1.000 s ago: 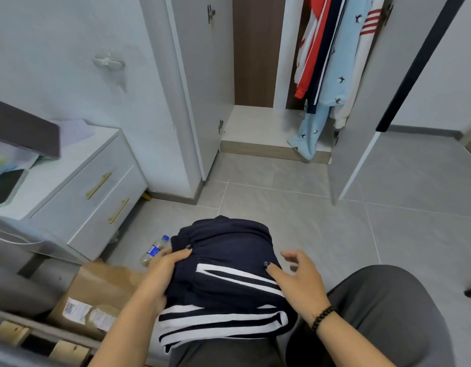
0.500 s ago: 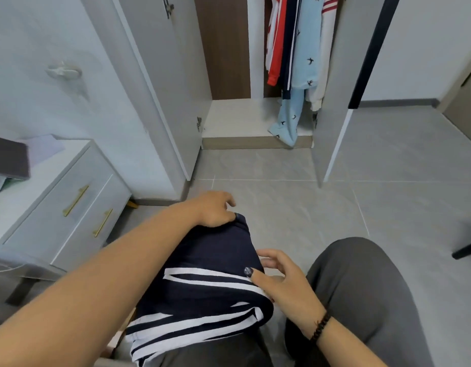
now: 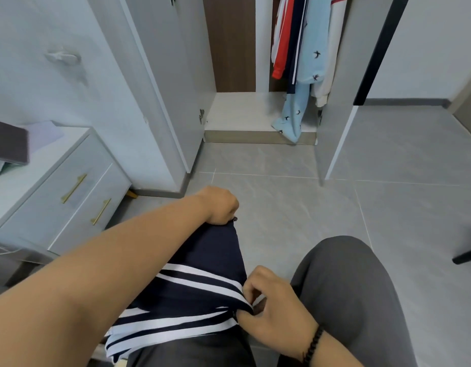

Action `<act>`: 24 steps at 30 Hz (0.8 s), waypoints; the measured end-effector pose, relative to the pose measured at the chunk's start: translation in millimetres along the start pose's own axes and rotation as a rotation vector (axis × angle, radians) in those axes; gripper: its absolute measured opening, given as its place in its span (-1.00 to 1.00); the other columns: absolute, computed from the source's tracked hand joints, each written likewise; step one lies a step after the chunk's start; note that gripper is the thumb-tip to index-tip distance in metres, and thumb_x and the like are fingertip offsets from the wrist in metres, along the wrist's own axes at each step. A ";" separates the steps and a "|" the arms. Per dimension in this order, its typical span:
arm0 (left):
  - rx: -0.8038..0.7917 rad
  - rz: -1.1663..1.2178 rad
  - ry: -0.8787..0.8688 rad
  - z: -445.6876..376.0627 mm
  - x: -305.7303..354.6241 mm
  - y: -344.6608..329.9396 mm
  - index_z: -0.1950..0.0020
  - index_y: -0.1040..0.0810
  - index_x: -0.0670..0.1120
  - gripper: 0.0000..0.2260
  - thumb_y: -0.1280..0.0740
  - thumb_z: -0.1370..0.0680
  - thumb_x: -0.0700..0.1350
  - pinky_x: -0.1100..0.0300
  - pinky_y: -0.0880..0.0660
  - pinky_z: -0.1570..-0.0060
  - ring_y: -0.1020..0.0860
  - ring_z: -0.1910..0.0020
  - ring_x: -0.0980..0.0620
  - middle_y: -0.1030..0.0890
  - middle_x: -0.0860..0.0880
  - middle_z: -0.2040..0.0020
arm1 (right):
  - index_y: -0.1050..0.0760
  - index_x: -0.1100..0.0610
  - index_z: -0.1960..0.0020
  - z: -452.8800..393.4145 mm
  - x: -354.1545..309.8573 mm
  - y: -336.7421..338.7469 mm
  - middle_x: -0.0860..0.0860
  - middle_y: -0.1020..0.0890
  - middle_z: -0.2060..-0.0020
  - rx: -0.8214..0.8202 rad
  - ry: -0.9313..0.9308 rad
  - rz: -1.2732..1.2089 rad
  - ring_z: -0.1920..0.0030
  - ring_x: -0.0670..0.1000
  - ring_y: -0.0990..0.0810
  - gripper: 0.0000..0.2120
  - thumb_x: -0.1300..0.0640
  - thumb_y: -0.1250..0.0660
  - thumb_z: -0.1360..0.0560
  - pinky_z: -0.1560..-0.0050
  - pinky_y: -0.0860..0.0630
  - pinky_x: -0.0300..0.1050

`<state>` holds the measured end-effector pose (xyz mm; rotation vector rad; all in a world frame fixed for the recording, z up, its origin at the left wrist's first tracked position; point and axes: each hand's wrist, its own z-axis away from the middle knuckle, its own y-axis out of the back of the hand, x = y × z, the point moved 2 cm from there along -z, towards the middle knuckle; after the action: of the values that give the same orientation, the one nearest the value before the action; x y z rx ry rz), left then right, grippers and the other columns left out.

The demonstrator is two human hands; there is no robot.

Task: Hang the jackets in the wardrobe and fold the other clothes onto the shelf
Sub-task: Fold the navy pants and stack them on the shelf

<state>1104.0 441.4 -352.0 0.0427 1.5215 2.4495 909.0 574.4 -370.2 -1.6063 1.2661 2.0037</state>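
Head view, looking down from a seated person's eyes: one wardrobe is standing across the grey tiled floor with both doors swung open, its pale bottom shelf bare on the left side. Inside on the right, four hanging garments are showing, a red and white one, a dark navy one, a pale blue one printed with small birds, and a cream one; the blue one is trailing down onto the shelf edge. One white bedside cabinet with two brass-handled drawers is standing at the left. Closer in, one navy garment with white stripes is lying folded over the person's lap, above grey trousers. It is looking soft, light and floppy, likely to sag and unfold if lifted by a single corner, so taking it by two opposite edges, or sliding flat palms under the folded stack, seems the safest hold. Two hands are working on it. The left hand is reaching forward with fingers curled down over the far edge of the cloth, gripping it. The right hand, wearing one dark beaded bracelet on the wrist, is pinching the near striped edge between thumb and curled fingers.
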 end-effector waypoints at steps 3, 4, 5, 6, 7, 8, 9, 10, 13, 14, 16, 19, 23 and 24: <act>0.115 0.074 0.032 2.8 -5.8 6.8 0.05 -0.49 -0.09 -0.80 -0.18 -0.62 0.00 0.10 -0.43 0.13 -0.54 0.00 -0.10 -0.60 -0.08 -0.03 | -0.33 0.08 0.32 0.0 -9.7 1.0 -0.12 -0.42 0.28 -0.021 0.126 0.118 0.28 -0.06 -0.44 -0.83 0.07 -0.31 -0.32 0.23 -0.48 -0.08; 0.145 0.132 0.072 3.8 -9.9 7.6 0.07 -0.47 -0.09 -0.82 -0.19 -0.61 -0.02 0.08 -0.47 0.10 -0.53 0.00 -0.10 -0.60 -0.09 -0.03 | -0.30 0.07 0.32 1.2 -12.7 2.1 -0.14 -0.39 0.30 -0.010 0.166 0.151 0.31 -0.07 -0.42 -0.83 0.07 -0.28 -0.33 0.27 -0.46 -0.10; 0.168 0.197 0.120 4.4 -13.9 7.0 0.09 -0.47 -0.10 -0.84 -0.20 -0.60 -0.04 0.06 -0.49 0.07 -0.53 0.02 -0.11 -0.60 -0.10 -0.02 | -0.29 0.06 0.32 2.7 -15.3 3.6 -0.15 -0.36 0.31 0.008 0.204 0.181 0.33 -0.08 -0.40 -0.83 0.07 -0.26 -0.34 0.31 -0.43 -0.13; 0.179 0.258 0.170 5.4 -17.2 4.1 0.12 -0.46 -0.10 -0.85 -0.22 -0.59 -0.06 0.06 -0.49 0.07 -0.53 0.03 -0.12 -0.60 -0.12 -0.01 | -0.28 0.06 0.32 4.5 -17.4 4.7 -0.16 -0.35 0.31 0.026 0.236 0.209 0.35 -0.09 -0.38 -0.83 0.08 -0.25 -0.35 0.35 -0.41 -0.15; 0.181 0.306 0.217 6.0 -19.6 -1.4 0.13 -0.44 -0.12 -0.84 -0.22 -0.59 -0.08 0.07 -0.48 0.08 -0.53 0.03 -0.13 -0.60 -0.15 0.00 | -0.29 0.07 0.32 6.2 -18.8 5.4 -0.14 -0.35 0.32 0.041 0.267 0.239 0.37 -0.09 -0.36 -0.83 0.10 -0.26 -0.36 0.39 -0.37 -0.18; 0.173 0.346 0.266 6.6 -21.0 -8.9 0.15 -0.43 -0.14 -0.83 -0.22 -0.59 -0.09 0.09 -0.45 0.11 -0.52 0.04 -0.14 -0.60 -0.18 0.00 | -0.30 0.09 0.33 7.9 -19.3 5.3 -0.12 -0.36 0.33 0.057 0.295 0.276 0.39 -0.09 -0.35 -0.83 0.13 -0.29 -0.36 0.43 -0.33 -0.23; 0.164 0.384 0.317 7.1 -21.5 -17.0 0.17 -0.41 -0.15 -0.81 -0.22 -0.59 -0.10 0.10 -0.43 0.14 -0.51 0.07 -0.14 -0.59 -0.19 0.01 | -0.32 0.11 0.33 9.6 -19.0 4.5 -0.09 -0.37 0.34 0.071 0.316 0.309 0.41 -0.09 -0.33 -0.81 0.16 -0.32 -0.36 0.44 -0.27 -0.27; 0.157 0.423 0.357 7.7 -21.7 -24.7 0.20 -0.39 -0.15 -0.80 -0.22 -0.59 -0.10 0.11 -0.41 0.16 -0.50 0.10 -0.14 -0.59 -0.20 0.02 | -0.33 0.12 0.34 11.3 -18.5 3.1 -0.07 -0.38 0.35 0.079 0.321 0.331 0.42 -0.09 -0.32 -0.79 0.20 -0.36 -0.34 0.44 -0.23 -0.29; 0.187 0.502 0.363 9.5 -21.4 -36.3 0.19 -0.43 -0.14 -0.83 -0.21 -0.59 -0.12 0.07 -0.48 0.12 -0.53 0.09 -0.14 -0.59 -0.17 0.04 | -0.36 0.13 0.34 15.5 -15.7 -1.2 -0.06 -0.39 0.35 0.090 0.301 0.343 0.42 -0.10 -0.33 -0.77 0.22 -0.41 -0.35 0.44 -0.26 -0.28; 0.220 0.531 0.339 11.1 -21.5 -35.7 0.14 -0.47 -0.15 -0.86 -0.22 -0.58 -0.14 0.04 -0.50 0.07 -0.54 0.06 -0.14 -0.60 -0.14 0.04 | -0.37 0.13 0.33 17.0 -15.5 -1.7 -0.07 -0.40 0.35 0.090 0.290 0.326 0.41 -0.10 -0.35 -0.78 0.18 -0.40 -0.38 0.44 -0.30 -0.26; 0.315 0.600 0.304 17.6 -23.8 -29.8 0.04 -0.53 -0.14 -0.90 -0.23 -0.57 -0.18 0.03 -0.50 -0.02 -0.56 -0.03 -0.12 -0.60 -0.09 -0.01 | -0.40 0.09 0.31 19.4 -16.7 -1.3 -0.10 -0.44 0.34 0.062 0.215 0.260 0.37 -0.10 -0.41 -0.76 0.01 -0.38 -0.41 0.36 -0.42 -0.19; 0.431 0.544 0.371 45.5 -32.3 -21.0 -0.30 -0.46 -0.02 -0.71 -0.19 -0.62 0.03 -0.04 -0.37 -0.23 -0.45 -0.28 -0.09 -0.49 -0.06 -0.29 | -0.47 0.04 0.33 18.4 -22.0 5.8 -0.10 -0.53 0.35 0.084 0.074 0.053 0.33 -0.09 -0.51 -0.68 -0.20 -0.38 -0.37 0.29 -0.48 -0.17; 0.541 0.459 0.600 117.7 -39.0 -35.6 -0.49 -0.26 0.03 -0.44 -0.21 -0.54 0.21 -0.14 -0.23 -0.35 -0.27 -0.43 -0.09 -0.34 -0.03 -0.45 | -0.57 0.09 0.31 -8.2 -12.6 14.7 -0.01 -0.63 0.35 0.336 -0.298 -0.306 0.28 -0.05 -0.60 -0.83 0.07 -0.40 -0.43 0.17 -0.60 -0.08; 0.525 0.486 0.658 133.9 -38.8 -45.9 -0.49 -0.27 0.04 -0.42 -0.24 -0.52 0.21 -0.12 -0.25 -0.34 -0.28 -0.43 -0.08 -0.35 -0.03 -0.44 | -0.59 0.10 0.25 -16.2 -6.6 13.0 -0.01 -0.66 0.31 0.340 -0.423 -0.367 0.22 -0.03 -0.63 -0.91 0.14 -0.41 -0.43 0.09 -0.62 -0.01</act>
<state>1172.0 569.2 -327.9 -0.3732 2.6883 2.4428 913.0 556.5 -358.4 -1.0872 0.9968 1.6722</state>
